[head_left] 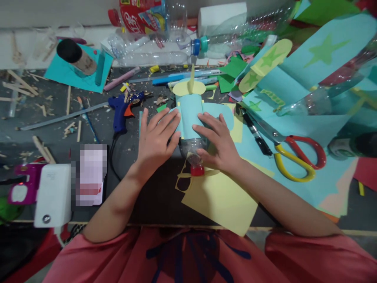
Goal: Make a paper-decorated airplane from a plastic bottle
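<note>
A toy plane made from a clear plastic bottle lies between my hands, its body wrapped in light blue paper (191, 118). Its red cap (197, 169) points toward me, and yellow paper tail pieces (189, 87) stand at the far end. My left hand (157, 135) rests on the left side with fingers spread, covering most of the wing there. Fingers apart, my right hand (219, 143) touches the wrapped body's right edge; part of the blue right wing (219, 112) shows beyond it. Yellow paper (226, 200) lies under the cap end.
A blue glue gun (119, 112) lies left of my hands, with a phone (91, 175) and white power bank (53, 196) nearer me. Scissors (297, 157) and a black marker (255, 131) lie to the right. Another paper-covered bottle plane (294, 78) and several bottles (156, 53) stand farther back.
</note>
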{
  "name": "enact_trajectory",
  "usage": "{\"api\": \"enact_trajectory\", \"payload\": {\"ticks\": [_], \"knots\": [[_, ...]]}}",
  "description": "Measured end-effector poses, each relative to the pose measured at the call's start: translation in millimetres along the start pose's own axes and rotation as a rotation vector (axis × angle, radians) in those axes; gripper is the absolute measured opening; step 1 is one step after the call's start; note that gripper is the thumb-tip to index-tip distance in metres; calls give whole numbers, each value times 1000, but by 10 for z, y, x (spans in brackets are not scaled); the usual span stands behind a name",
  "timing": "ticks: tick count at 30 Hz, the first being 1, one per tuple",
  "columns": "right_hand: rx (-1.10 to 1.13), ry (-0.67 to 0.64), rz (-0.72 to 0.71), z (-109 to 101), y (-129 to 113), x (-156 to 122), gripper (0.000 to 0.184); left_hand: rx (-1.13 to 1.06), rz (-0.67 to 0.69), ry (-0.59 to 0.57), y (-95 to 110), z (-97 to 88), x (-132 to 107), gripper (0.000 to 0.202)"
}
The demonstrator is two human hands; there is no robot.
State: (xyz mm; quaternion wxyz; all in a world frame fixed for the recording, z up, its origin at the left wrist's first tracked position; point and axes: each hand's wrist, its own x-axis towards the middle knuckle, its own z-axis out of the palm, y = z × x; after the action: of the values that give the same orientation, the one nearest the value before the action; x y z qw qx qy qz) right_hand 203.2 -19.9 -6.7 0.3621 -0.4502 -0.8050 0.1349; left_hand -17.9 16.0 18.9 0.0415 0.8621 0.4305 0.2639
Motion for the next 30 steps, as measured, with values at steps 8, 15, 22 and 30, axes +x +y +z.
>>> {"api": "enact_trajectory", "payload": {"ticks": [8,15,22,30], "knots": [[-37,-9,10,16,4,-3,48,-60,36,71,5,-55,-47,28],[-21,-75,59,-16,-44,11,48,-67,-32,-16,60,-97,-7,28],[-12,-79,63,-4,-48,9,48,-93,-17,-40,64,-120,7,26],[-8,-86,79,-9,-47,0,50,-112,35,-11,45,-100,-2,27]]}}
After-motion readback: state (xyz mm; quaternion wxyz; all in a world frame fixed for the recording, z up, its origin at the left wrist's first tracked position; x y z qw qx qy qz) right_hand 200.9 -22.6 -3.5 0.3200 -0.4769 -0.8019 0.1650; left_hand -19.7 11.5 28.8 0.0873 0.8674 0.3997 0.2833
